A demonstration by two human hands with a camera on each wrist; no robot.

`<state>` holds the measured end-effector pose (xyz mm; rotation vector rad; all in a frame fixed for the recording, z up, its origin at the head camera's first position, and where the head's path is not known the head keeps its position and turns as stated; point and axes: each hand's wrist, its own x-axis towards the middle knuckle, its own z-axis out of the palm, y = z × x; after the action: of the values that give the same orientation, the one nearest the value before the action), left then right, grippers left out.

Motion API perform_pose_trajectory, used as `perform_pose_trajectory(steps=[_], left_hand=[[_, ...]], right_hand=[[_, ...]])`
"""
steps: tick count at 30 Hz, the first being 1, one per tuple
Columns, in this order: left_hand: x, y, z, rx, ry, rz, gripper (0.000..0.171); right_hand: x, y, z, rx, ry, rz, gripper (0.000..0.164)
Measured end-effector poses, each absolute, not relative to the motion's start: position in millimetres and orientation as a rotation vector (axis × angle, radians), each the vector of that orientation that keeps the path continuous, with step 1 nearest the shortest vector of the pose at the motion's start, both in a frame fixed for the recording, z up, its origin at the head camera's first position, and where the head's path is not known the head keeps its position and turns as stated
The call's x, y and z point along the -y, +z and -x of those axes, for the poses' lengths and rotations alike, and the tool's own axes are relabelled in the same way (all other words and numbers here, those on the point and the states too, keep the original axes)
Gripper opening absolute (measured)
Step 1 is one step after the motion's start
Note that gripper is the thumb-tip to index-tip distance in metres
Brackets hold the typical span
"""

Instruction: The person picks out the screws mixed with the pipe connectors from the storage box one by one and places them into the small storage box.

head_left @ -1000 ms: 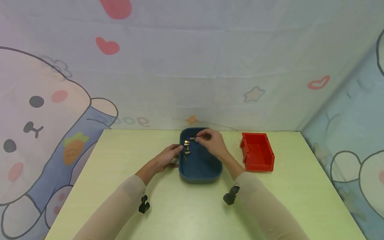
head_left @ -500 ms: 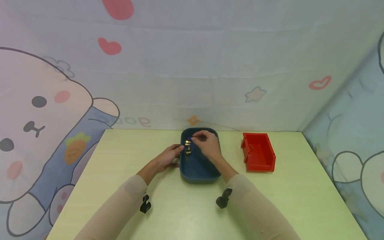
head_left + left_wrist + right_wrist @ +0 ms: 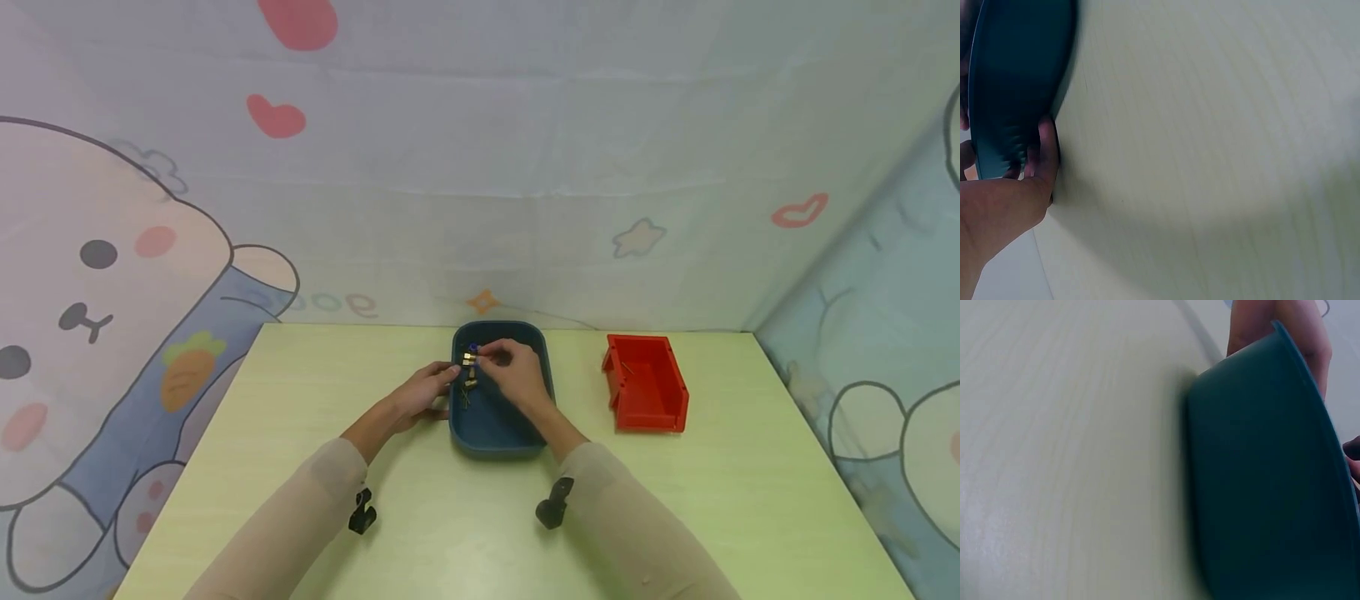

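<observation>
A dark blue plastic tray (image 3: 498, 421) stands on the table, with several small brass fittings (image 3: 470, 383) along the left of its floor. Some of these pieces carry blue parts. My left hand (image 3: 420, 393) grips the tray's left side, thumb at the rim; the left wrist view shows its fingers along the outer wall (image 3: 1019, 81). Over the tray, my right hand (image 3: 517, 371) reaches in with thumb and forefinger together, pinching a small brass fitting at the upper end of the row. The fingertips partly hide that piece. The right wrist view shows mostly the tray's outer wall (image 3: 1260, 462).
A red open-front bin (image 3: 651, 410) stands right of the tray, with a thin small piece (image 3: 627, 367) inside. The pale table (image 3: 757, 467) ends at a printed cloth backdrop (image 3: 525, 167) close behind the tray.
My right hand has moved left and slightly toward me within the tray, to the row of brass fittings. The left hand keeps its grip on the tray's side.
</observation>
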<state>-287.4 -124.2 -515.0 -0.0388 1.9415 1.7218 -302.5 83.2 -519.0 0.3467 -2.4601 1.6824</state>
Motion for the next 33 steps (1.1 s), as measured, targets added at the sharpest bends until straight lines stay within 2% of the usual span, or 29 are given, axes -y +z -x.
perform_pose_trajectory(steps=[33], left_hand=[[125, -519, 286, -1.933, 1.752, 0.047, 0.061]], right_hand=[[-67, -532, 298, 2.631, 1.535, -0.383, 0.008]])
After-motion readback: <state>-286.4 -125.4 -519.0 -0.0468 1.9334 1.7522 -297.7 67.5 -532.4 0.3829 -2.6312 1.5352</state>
